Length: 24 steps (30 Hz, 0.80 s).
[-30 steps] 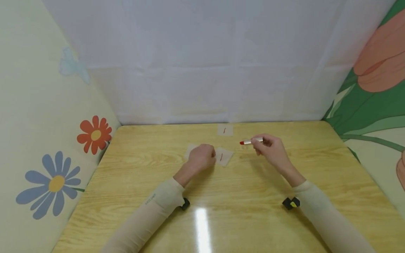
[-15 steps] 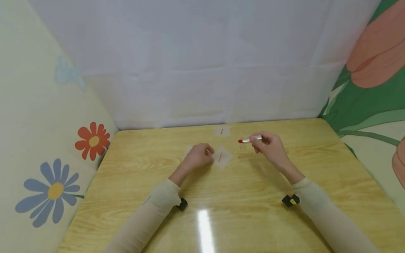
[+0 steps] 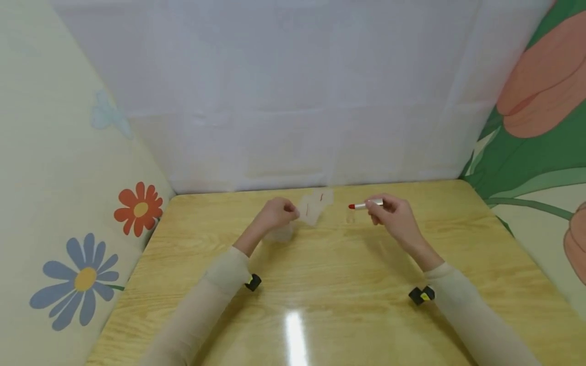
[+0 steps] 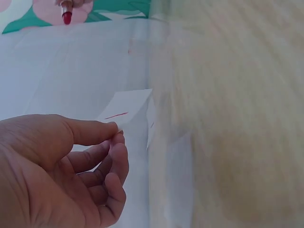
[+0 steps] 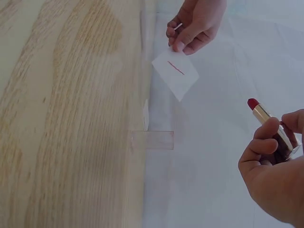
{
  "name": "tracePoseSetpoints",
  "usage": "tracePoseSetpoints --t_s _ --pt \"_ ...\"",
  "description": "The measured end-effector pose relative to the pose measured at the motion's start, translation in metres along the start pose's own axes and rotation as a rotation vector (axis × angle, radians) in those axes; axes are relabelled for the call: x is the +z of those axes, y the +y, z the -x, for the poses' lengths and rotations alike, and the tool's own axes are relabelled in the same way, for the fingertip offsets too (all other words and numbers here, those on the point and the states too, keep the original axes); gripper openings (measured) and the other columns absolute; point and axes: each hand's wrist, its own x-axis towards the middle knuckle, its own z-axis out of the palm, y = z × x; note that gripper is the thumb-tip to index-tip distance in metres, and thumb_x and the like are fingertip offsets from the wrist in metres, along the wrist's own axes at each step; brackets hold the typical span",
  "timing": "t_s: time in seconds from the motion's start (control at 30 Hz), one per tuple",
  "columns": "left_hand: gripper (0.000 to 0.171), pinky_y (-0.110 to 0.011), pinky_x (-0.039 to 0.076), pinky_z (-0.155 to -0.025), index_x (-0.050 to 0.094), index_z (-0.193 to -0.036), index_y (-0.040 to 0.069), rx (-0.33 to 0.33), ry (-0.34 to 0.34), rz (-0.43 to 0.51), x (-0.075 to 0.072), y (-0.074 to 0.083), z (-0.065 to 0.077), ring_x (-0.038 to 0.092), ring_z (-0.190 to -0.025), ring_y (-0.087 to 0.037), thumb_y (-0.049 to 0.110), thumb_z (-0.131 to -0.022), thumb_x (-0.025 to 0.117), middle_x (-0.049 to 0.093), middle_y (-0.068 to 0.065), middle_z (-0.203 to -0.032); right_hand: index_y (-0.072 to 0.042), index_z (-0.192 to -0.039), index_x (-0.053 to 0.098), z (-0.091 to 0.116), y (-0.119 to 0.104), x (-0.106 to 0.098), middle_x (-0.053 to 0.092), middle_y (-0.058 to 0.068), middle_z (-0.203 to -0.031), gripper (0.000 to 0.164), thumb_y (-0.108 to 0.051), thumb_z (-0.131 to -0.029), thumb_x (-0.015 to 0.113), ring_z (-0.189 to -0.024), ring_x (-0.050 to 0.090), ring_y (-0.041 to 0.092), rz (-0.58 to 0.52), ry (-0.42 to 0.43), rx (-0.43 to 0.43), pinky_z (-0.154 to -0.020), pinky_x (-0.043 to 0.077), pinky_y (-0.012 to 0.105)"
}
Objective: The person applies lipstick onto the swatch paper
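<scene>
My left hand (image 3: 273, 213) pinches a white paper square (image 3: 310, 209) at one corner, between thumb and index finger. A short red line (image 4: 117, 115) runs across this paper in the left wrist view. The lifted square overlaps a second marked paper (image 3: 326, 196) by the table's back edge in the head view. My right hand (image 3: 391, 216) holds a lipstick (image 5: 261, 114) with its red tip bare and pointing left, above the table. Below the lipstick tip stands a clear cap (image 3: 350, 216). Under the left hand lies a third paper square (image 3: 281, 233), partly hidden.
The wood-patterned table (image 3: 348, 284) ends at a white cloth backdrop (image 3: 293, 101). Flower-printed walls (image 3: 68, 178) flank it on both sides. A black wrist camera (image 3: 253, 282) shows at the left cuff and another wrist camera (image 3: 421, 295) at the right.
My left hand has taken the marked paper off the table and moved it back and left toward the rear paper. The right hand and lipstick stay nearly in place.
</scene>
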Motion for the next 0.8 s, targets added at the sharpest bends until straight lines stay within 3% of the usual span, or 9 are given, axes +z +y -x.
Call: tracePoseSetpoints --t_s 0.27,0.37,0.5,0.63,0.8 --pt "0.029 -0.048 0.051 -0.095 0.066 -0.121 -0.005 -0.076 -0.037 0.214 -0.027 -0.007 -0.031 0.065 -0.106 -0.037 0.016 -0.103 0.06 0.066 -0.02 -0.116 0.005 -0.11 0.07 0.004 -0.006 -0.002 0.06 0.015 -0.08 0.031 -0.024 -0.101 0.068 -0.066 0.054 0.018 -0.016 0.029 -0.014 -0.056 0.045 0.024" --pt "0.031 -0.046 0.049 -0.097 0.066 -0.125 -0.006 -0.143 -0.032 0.273 -0.031 -0.011 -0.044 0.064 -0.109 -0.035 0.017 -0.103 0.06 0.066 -0.02 -0.119 0.004 -0.109 0.07 0.004 -0.008 -0.003 0.06 0.015 -0.08 0.031 -0.026 -0.101 0.069 -0.067 0.054 0.018 -0.018 0.038 -0.026 -0.057 0.045 0.024" --pt "0.029 -0.035 0.05 -0.08 0.068 -0.121 -0.003 -0.238 -0.002 0.326 -0.033 -0.016 -0.055 0.067 -0.092 -0.022 0.018 -0.102 0.064 0.069 -0.015 -0.111 0.004 -0.109 0.07 0.006 -0.009 -0.005 0.06 0.014 -0.079 0.032 -0.026 -0.101 0.068 -0.067 0.054 0.018 -0.011 0.042 -0.03 -0.057 0.045 0.024" --pt "0.019 -0.025 0.043 -0.059 0.071 -0.103 -0.005 -0.274 0.042 0.365 -0.031 -0.024 -0.063 0.06 -0.066 -0.013 0.013 -0.097 0.067 0.071 -0.011 -0.087 0.004 -0.108 0.07 0.008 -0.012 -0.006 0.06 0.014 -0.079 0.033 -0.028 -0.1 0.069 -0.067 0.054 0.019 -0.009 0.043 -0.039 -0.057 0.044 0.024" --pt "0.014 -0.026 0.041 -0.057 0.071 -0.087 -0.004 -0.312 0.07 0.342 -0.026 -0.03 -0.063 0.051 -0.058 -0.014 0.009 -0.092 0.069 0.063 -0.003 -0.067 0.005 -0.108 0.07 0.01 -0.015 -0.004 0.06 0.015 -0.079 0.031 -0.025 -0.101 0.068 -0.066 0.054 0.018 -0.017 0.033 -0.049 -0.057 0.044 0.024"
